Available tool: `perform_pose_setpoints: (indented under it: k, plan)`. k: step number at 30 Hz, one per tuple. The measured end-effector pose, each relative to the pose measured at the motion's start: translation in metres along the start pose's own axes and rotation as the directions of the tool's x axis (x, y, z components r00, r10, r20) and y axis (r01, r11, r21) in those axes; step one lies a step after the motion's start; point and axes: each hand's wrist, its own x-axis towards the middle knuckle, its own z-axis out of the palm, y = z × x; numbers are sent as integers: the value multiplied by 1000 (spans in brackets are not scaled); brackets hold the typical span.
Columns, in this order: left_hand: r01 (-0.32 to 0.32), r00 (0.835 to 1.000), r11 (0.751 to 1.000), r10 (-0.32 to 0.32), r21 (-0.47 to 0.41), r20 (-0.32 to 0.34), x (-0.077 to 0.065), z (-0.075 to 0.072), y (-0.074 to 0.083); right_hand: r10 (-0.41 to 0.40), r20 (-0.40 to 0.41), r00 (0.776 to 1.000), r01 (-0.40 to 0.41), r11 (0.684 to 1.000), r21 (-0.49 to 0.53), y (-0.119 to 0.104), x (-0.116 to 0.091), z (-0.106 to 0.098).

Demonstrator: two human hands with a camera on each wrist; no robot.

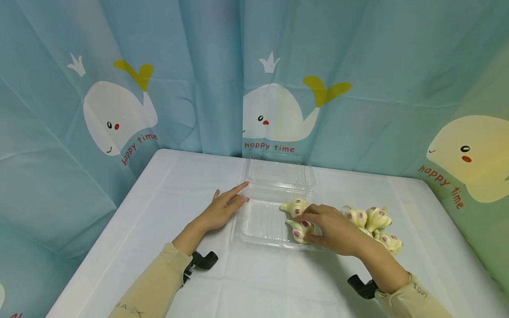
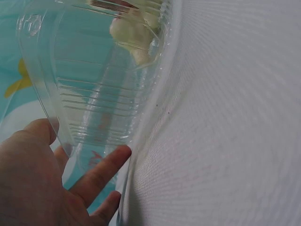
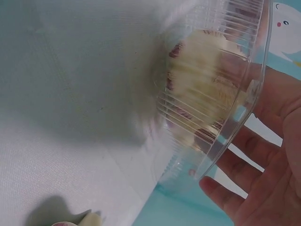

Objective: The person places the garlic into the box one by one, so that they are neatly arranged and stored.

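Note:
A clear plastic clamshell box (image 1: 260, 221) lies with its lid (image 1: 278, 172) folded back. Two garlic bulbs sit in its right half: an upper bulb (image 1: 296, 206) and a lower bulb (image 1: 299, 230). My right hand (image 1: 332, 227) reaches over the right wall, thumb and index finger about the lower garlic bulb. Through the clear wall in the right wrist view, garlic (image 3: 197, 80) shows against my fingers (image 3: 249, 146). At the box's left side, my left hand (image 1: 220, 211) has its fingers extended, the tips right at the rim. In the left wrist view those fingers (image 2: 101, 176) lie along the wall.
Several more garlic bulbs (image 1: 377, 218) lie in a group right of the box, partly behind my right hand. A white cloth (image 1: 159, 212) covers the table. Blue curtains (image 1: 214, 88) with whale prints stand behind and at both sides.

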Motion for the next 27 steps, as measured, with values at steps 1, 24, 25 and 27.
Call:
perform_pose_setpoints:
  k: [1,24,25,27]
  plan:
    - [0,1000,1000,0,2,0,0,0,0,-1,-2,1000,1,1000,-1,0,0,0]
    - [12,1000,1000,-12,4,-3,0,2,-1,62,-74,995,-58,997,49,0,-10,-13]
    - [12,1000,1000,-12,4,-2,1,1,-1,65,-78,995,-61,997,54,0,-11,-14]
    - [11,1000,1000,-11,6,0,1,1,-1,66,-90,994,-61,997,55,1,-12,-16]
